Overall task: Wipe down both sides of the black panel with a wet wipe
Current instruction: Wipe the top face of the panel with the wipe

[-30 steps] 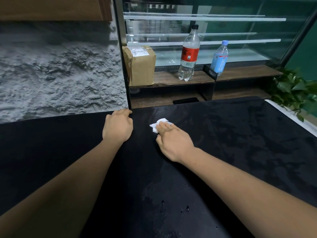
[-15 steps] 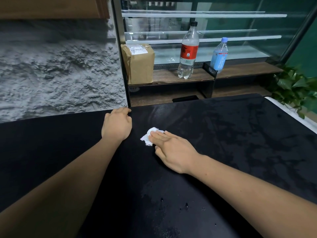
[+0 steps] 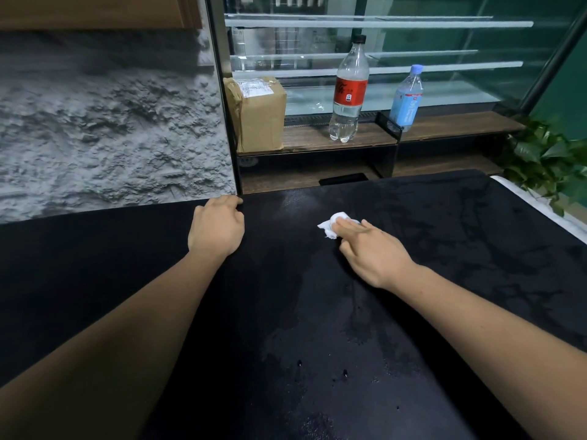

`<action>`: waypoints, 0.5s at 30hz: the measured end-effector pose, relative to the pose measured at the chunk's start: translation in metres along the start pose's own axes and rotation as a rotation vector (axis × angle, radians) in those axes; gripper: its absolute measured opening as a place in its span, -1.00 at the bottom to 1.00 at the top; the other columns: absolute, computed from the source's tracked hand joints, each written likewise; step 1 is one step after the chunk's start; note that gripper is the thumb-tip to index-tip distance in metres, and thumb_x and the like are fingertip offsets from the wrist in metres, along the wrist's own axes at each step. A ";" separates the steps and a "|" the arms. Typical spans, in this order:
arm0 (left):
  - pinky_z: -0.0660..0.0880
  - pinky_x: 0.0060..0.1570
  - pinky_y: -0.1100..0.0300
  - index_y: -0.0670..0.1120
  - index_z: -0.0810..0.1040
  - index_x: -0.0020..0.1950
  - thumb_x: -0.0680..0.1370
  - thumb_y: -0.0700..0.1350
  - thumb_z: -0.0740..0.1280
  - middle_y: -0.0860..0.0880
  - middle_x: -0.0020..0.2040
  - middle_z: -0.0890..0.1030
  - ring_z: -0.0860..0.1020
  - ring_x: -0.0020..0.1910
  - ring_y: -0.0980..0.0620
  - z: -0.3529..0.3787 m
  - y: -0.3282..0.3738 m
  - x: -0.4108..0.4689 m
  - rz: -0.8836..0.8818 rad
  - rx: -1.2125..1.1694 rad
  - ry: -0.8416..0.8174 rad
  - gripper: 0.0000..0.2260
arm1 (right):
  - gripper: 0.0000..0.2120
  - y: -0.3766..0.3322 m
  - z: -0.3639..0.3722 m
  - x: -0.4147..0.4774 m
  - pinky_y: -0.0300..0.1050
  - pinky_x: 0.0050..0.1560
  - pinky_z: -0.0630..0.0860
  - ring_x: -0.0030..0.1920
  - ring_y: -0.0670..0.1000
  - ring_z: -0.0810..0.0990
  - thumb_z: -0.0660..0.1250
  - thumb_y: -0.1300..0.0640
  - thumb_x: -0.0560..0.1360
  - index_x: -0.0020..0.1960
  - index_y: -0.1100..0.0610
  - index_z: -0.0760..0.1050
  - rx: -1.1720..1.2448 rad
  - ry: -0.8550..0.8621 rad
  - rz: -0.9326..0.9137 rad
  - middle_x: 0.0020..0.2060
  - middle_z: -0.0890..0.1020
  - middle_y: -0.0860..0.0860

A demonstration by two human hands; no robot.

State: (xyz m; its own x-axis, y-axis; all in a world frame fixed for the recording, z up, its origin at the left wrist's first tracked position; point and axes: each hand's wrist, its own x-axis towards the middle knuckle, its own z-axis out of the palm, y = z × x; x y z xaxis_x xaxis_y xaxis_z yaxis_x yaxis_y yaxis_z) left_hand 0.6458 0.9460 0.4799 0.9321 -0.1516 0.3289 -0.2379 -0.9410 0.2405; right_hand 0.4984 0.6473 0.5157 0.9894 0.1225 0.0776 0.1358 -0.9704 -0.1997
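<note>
A large black panel (image 3: 317,312) lies flat before me and fills the lower frame, with damp streaks across its right half and a few droplets near me. My left hand (image 3: 217,228) rests at the panel's far edge, fingers curled over that edge. My right hand (image 3: 371,252) lies flat on the panel to the right of centre. Its straight fingers press a crumpled white wet wipe (image 3: 332,225) against the surface. Only the wipe's far end shows beyond the fingertips.
Behind the panel stands a wooden shelf (image 3: 317,138) with a brown parcel (image 3: 259,114), a red-labelled bottle (image 3: 349,90) and a blue bottle (image 3: 408,96). A glass display case rises above. A rough grey wall is at left, a green plant (image 3: 546,157) at right.
My right hand has slid the wipe to the right across the panel, after a short stroke toward me and to the left. My left hand has stayed at the far edge.
</note>
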 end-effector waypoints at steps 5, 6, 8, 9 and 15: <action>0.35 0.31 -0.04 0.04 0.55 0.40 0.65 -0.08 0.12 0.05 0.37 0.59 0.48 0.35 -0.02 0.000 0.000 0.001 -0.004 0.004 -0.006 -0.63 | -0.54 -0.016 0.010 0.000 -0.12 0.61 0.09 0.54 -0.08 0.29 -0.05 -0.10 0.70 0.49 0.05 0.34 -0.096 -0.028 0.066 0.48 0.38 -0.13; 0.34 0.32 -0.04 0.03 0.55 0.40 0.65 -0.08 0.12 0.05 0.37 0.59 0.48 0.35 -0.02 0.001 0.000 0.000 -0.004 0.004 -0.005 -0.63 | -0.50 -0.019 0.012 0.000 -0.12 0.61 0.10 0.54 -0.07 0.28 -0.07 -0.15 0.70 0.48 0.07 0.34 -0.104 -0.034 0.076 0.46 0.39 -0.12; 0.34 0.32 -0.04 0.02 0.55 0.40 0.65 -0.08 0.12 0.04 0.37 0.59 0.48 0.35 -0.02 0.000 0.000 0.000 -0.003 0.001 -0.003 -0.63 | -0.48 -0.025 0.014 -0.001 -0.11 0.60 0.12 0.53 -0.07 0.30 -0.09 -0.18 0.69 0.45 0.07 0.36 -0.107 -0.034 0.077 0.41 0.41 -0.11; 0.34 0.33 -0.04 0.02 0.55 0.40 0.65 -0.08 0.12 0.04 0.37 0.59 0.48 0.35 -0.03 -0.001 0.000 0.001 -0.003 -0.001 -0.003 -0.63 | -0.49 -0.027 0.015 -0.002 -0.12 0.60 0.13 0.53 -0.08 0.30 -0.10 -0.19 0.69 0.44 0.06 0.37 -0.106 -0.028 0.073 0.40 0.41 -0.11; 0.34 0.33 -0.04 0.02 0.55 0.41 0.66 -0.07 0.12 0.03 0.38 0.58 0.48 0.36 -0.03 -0.001 0.000 0.001 -0.005 0.000 -0.012 -0.63 | -0.37 -0.051 0.018 -0.022 -0.13 0.65 -0.06 0.66 -0.10 0.04 -0.11 -0.22 0.69 0.65 0.06 0.18 -0.090 -0.065 0.011 0.67 0.17 -0.04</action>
State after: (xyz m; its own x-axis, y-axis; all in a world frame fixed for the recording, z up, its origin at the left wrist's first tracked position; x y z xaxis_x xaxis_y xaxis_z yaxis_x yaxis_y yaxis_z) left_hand 0.6463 0.9458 0.4811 0.9366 -0.1504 0.3164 -0.2329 -0.9419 0.2419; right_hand 0.4703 0.6981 0.5064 0.9924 0.1222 0.0113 0.1227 -0.9862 -0.1110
